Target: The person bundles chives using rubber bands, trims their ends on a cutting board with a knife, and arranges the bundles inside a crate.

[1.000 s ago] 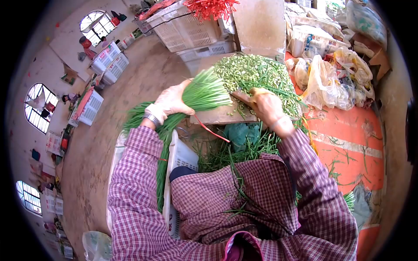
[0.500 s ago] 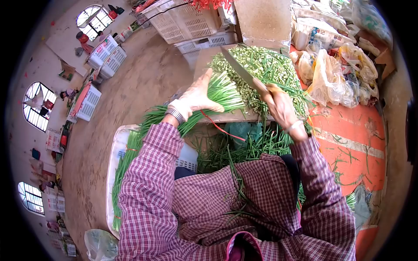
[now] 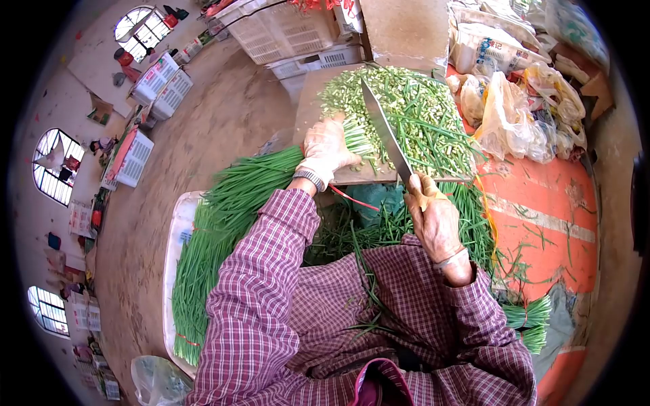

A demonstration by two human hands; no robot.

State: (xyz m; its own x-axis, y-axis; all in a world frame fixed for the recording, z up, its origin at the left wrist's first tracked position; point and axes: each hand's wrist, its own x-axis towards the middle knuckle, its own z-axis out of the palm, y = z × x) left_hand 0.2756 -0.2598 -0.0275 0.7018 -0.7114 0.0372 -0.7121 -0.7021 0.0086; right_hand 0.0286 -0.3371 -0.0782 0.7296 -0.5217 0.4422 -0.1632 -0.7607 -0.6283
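Observation:
My left hand (image 3: 326, 145), which looks gloved, is closed around a bunch of long green chives (image 3: 261, 177). The pale cut ends (image 3: 359, 137) stick out to the right of it over a wooden board (image 3: 313, 101). In my right hand (image 3: 433, 220) is the handle of a long knife (image 3: 384, 125). Its blade points away from me, just right of the cut ends. Short chopped pieces (image 3: 413, 101) are heaped on the board beyond and right of the blade. A red tie (image 3: 355, 198) hangs below my left hand.
At my left stands a white crate (image 3: 175, 237) with more chives. Loose green leaves (image 3: 467, 216) hang below the board. Tied bundles (image 3: 531, 318) lie on an orange sheet (image 3: 562, 260) at right. Plastic bags (image 3: 508, 122) sit at the back right, stacked crates (image 3: 284, 34) behind the board.
My left hand has moved right and closed from a spread grasp onto the chives, bringing the bunch along. My right hand has drawn the knife back toward me, its blade now steeper.

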